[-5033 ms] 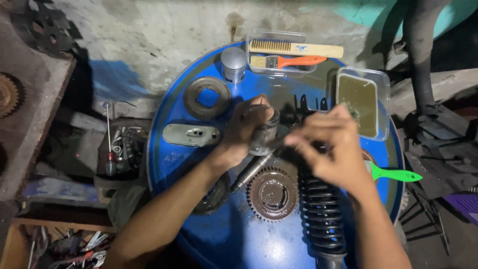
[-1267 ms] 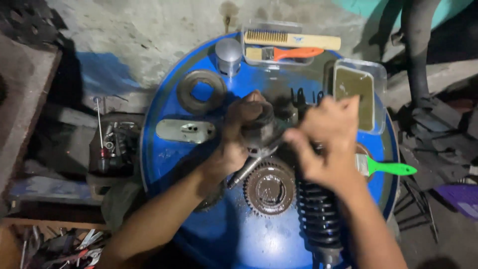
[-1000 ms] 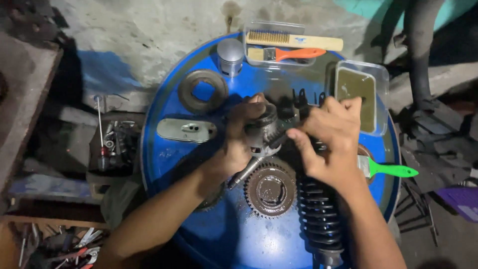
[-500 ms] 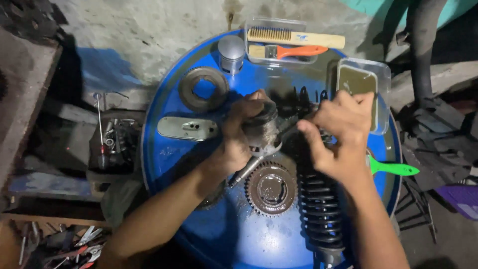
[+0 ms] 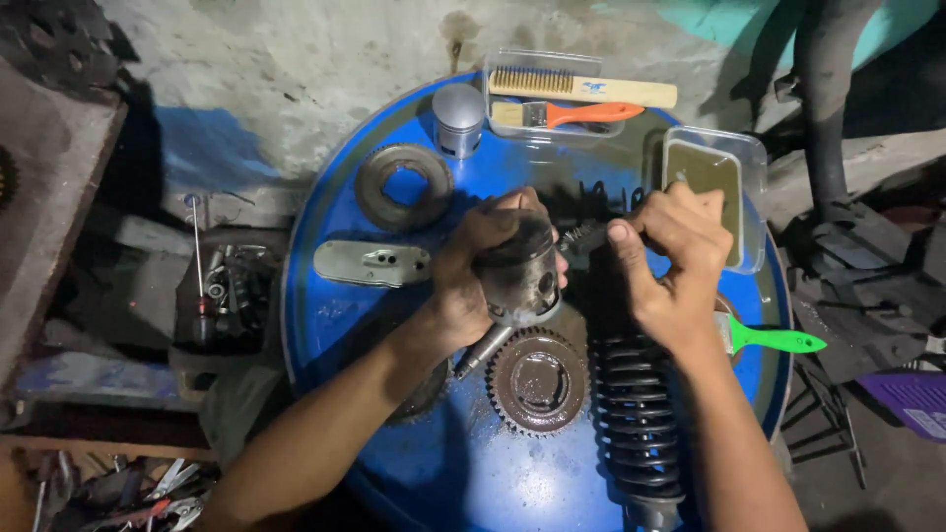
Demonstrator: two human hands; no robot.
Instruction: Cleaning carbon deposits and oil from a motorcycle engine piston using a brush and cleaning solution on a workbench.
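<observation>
1. The left hand [image 5: 483, 261] is wrapped around a dirty piston [image 5: 522, 271], gripping it above the middle of the blue drum top [image 5: 394, 433]
2. The right hand [image 5: 675, 261] is clenched on a small wire brush [image 5: 581, 236], whose bristle end touches the piston's side
3. Just below the piston lie one dark gear [image 5: 537, 379] and one metal pin [image 5: 481, 352], which pokes out from under the left hand
4. One black coil spring shock absorber [image 5: 636, 424] runs under the right wrist to the drum's near edge
5. One green-handled brush [image 5: 774, 340] sits at the right edge
6. Toward the left lie one flat grey metal plate [image 5: 372, 263] and, beyond it, one toothed ring [image 5: 404, 185]
7. At the far edge: one clean silver piston [image 5: 459, 118], one wooden wire brush [image 5: 581, 87] and one orange-handled paintbrush [image 5: 567, 114], both brushes lying in a clear tray
8. One plastic tub of murky liquid [image 5: 714, 182] stands at the far right edge
</observation>
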